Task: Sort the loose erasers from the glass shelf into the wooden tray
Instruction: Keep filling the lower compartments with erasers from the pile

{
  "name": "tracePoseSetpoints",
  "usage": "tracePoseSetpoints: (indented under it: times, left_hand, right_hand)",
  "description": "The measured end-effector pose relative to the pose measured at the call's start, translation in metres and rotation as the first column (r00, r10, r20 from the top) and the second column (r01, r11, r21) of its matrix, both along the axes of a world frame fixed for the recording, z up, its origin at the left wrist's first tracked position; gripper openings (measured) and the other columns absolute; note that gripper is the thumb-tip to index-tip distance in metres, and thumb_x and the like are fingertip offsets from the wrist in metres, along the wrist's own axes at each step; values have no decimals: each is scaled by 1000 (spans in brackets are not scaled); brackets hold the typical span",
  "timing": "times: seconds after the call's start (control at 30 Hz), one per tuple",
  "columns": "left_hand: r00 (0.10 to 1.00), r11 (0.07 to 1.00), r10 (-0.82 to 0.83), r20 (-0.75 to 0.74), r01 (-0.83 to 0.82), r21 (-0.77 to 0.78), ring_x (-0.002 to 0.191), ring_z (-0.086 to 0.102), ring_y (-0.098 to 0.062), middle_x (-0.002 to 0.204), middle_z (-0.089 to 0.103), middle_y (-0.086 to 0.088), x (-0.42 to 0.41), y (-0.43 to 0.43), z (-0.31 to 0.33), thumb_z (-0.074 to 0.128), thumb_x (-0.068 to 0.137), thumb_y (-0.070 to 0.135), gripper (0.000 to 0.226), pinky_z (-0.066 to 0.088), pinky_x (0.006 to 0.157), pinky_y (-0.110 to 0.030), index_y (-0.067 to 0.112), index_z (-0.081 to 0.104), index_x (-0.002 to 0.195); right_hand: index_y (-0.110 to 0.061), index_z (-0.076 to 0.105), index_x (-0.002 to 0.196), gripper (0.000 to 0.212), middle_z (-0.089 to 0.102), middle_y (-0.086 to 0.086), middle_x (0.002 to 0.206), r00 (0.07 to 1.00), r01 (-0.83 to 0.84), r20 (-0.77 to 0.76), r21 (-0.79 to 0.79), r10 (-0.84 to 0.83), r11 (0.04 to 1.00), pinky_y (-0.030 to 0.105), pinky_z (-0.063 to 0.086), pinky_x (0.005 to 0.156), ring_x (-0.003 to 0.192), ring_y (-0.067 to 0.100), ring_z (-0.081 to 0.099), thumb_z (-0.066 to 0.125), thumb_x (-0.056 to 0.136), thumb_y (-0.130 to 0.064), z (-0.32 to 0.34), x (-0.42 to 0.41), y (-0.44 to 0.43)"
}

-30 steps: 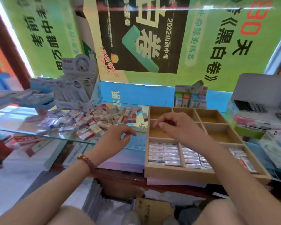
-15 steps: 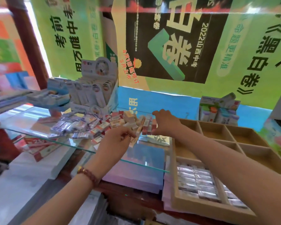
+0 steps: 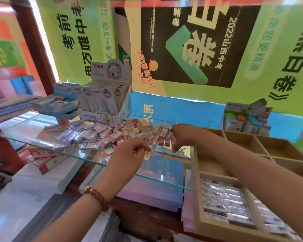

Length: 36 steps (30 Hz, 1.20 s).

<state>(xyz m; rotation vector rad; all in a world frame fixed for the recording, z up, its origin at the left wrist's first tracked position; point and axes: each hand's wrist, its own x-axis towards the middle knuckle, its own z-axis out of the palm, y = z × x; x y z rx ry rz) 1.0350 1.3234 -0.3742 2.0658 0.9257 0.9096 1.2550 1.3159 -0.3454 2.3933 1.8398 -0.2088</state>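
Wooden tray (image 3: 197,198) holds rows of blurred, apparently wrapped erasers (image 3: 222,199).

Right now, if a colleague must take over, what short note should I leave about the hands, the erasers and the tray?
Left hand: pinches a cream eraser over the glass shelf.
Right hand: grips red-sleeved erasers at the pile's right end.
Done: rows of wrapped erasers lie in the wooden tray, near compartments.
Left: the big loose pile on the shelf.

Probably a stationery shop: display boxes (image 3: 110,95), exam-book posters (image 3: 191,46).
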Motion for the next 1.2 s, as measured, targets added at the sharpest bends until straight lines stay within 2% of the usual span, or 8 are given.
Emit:
tracePoseSetpoints:
  times: [0.1,0.33,0.6,0.73,0.87,0.93,1.07,1.2]
  left_hand:
    - [1000,1000,23,3,-23,6,77,63,-10,85,68,11,-1,0,3,53,83,-1,36,52,78,-39,31,67,71]
    - [1000,1000,4,-5,-4,14,76,63,-16,78,68,4,8,-7,7,53,81,4,29,52,76,-41,27,68,73]
    - [997,999,-15,-76,19,46,58,49,-3,69,57,15,20,-22,13,52,83,3,26,35,57,-18,22,70,79]
    - [997,993,-73,17,74,-90,80,59,-6,84,62,9,29,-27,18,44,84,-6,32,42,66,-12,18,64,86]
    - [987,844,-78,142,141,-517,95,56,-13,113,58,-5,49,-40,14,38,96,6,29,48,80,-28,9,50,122]
    - [962,731,-81,260,235,-640,100,58,-16,117,59,-8,56,-52,18,39,98,12,26,49,85,-31,12,49,122]
    - [836,527,-138,531,516,-675,83,66,-15,96,67,-9,64,-70,26,37,101,13,23,55,84,-32,9,59,101]
    - [815,532,-52,577,512,-675,80,67,-17,101,65,-16,76,-77,30,46,95,2,13,58,72,-26,1,58,101]
  right_hand:
    - [-12,47,117,59,59,3,115,999,-18,36,11,18,1000,34,44,77,106,24,57,74,76,-46,-2,-5,-5]
    - [-9,46,131,66,56,7,127,999,-31,-44,11,31,999,29,43,82,112,24,54,76,78,-35,0,-10,-12]
    - [-12,58,105,44,62,4,109,998,-67,20,65,66,996,32,48,77,100,23,58,80,72,-32,5,-13,-27]
    - [-5,65,102,39,64,9,106,992,-9,-122,140,27,990,27,41,71,95,24,59,79,73,-25,16,-16,-45]
    - [-5,69,100,29,63,5,87,935,26,-350,204,48,979,22,37,60,72,14,50,76,78,-23,33,-25,-83]
    - [-4,68,107,34,60,3,79,915,22,-398,220,69,975,18,34,55,67,10,46,74,80,-24,40,-31,-100]
    - [-6,67,108,38,67,10,92,932,62,-358,294,50,954,22,36,58,72,11,50,75,77,-27,48,-38,-126]
    - [-13,46,133,60,61,3,101,898,217,-435,308,-66,926,9,41,54,61,10,52,70,78,-13,53,-36,-153]
